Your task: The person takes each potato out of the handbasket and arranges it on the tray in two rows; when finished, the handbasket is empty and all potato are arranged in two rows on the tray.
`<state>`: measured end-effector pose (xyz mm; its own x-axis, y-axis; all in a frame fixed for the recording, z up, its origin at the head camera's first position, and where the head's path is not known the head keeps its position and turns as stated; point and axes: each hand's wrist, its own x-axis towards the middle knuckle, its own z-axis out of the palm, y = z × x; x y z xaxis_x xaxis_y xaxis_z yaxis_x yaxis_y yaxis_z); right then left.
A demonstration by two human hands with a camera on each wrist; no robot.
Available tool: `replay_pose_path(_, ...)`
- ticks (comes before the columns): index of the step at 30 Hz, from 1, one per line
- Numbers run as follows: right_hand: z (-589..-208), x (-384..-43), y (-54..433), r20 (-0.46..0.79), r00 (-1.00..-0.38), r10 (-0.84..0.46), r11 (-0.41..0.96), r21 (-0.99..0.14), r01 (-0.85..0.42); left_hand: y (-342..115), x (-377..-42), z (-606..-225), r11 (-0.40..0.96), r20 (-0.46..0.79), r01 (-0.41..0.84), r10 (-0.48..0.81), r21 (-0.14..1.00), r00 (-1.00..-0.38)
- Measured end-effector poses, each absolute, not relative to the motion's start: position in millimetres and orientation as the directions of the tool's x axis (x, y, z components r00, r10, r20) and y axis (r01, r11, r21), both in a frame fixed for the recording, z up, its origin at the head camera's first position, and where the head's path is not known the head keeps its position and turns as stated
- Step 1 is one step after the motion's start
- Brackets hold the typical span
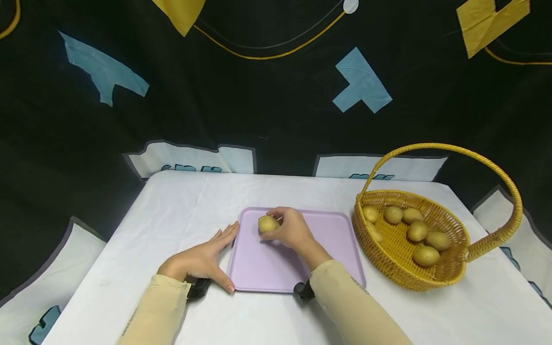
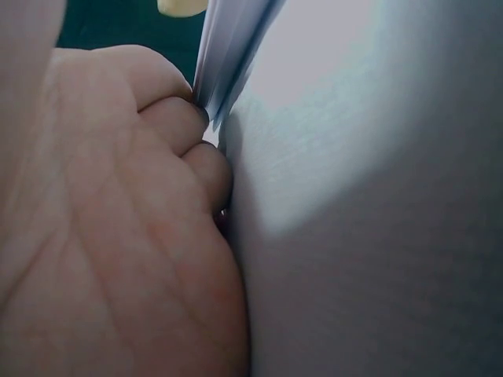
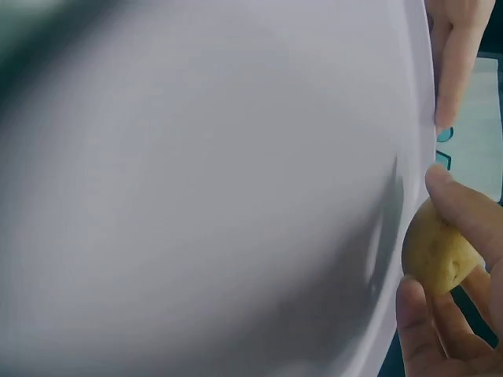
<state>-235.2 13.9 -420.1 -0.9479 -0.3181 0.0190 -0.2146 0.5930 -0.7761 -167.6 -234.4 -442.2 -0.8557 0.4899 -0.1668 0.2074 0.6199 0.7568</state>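
A potato (image 1: 267, 224) is pinched between the thumb and fingers of my right hand (image 1: 293, 231), over the left part of a lilac tray (image 1: 263, 275). In the right wrist view the same potato (image 3: 435, 250) shows between thumb and fingertips, apart from the tray surface, with its shadow below. My left hand (image 1: 202, 258) rests at the tray's left edge, fingers extended and thumb near the front left corner. The left wrist view shows the palm (image 2: 126, 212) on the white cloth, with fingers against the tray rim (image 2: 228, 63).
To the right of the tray stands a wicker basket (image 1: 384, 261) with a tall arched handle (image 1: 463, 152). Several potatoes (image 1: 426, 256) lie in it. White cloth covers the table (image 1: 207, 201), and a dark patterned curtain (image 1: 258, 105) hangs behind.
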Motion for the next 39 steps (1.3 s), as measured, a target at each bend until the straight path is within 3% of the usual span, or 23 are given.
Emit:
replay_pose_path(16,-408.1,-246.2,-25.8,-0.035,-0.926,-0.375,0.697,-0.670,-0.256,-232.3,-168.9,-441.4,0.628,-0.173,0.203,0.485,0.752,-0.857)
replay_pose_path(39,-408.7,-245.0,-23.1,-0.071,-0.924,-0.376,0.731,-0.636,-0.248,-233.2,-168.6,-440.5,0.642,-0.190,0.191,0.476,0.742,-0.859)
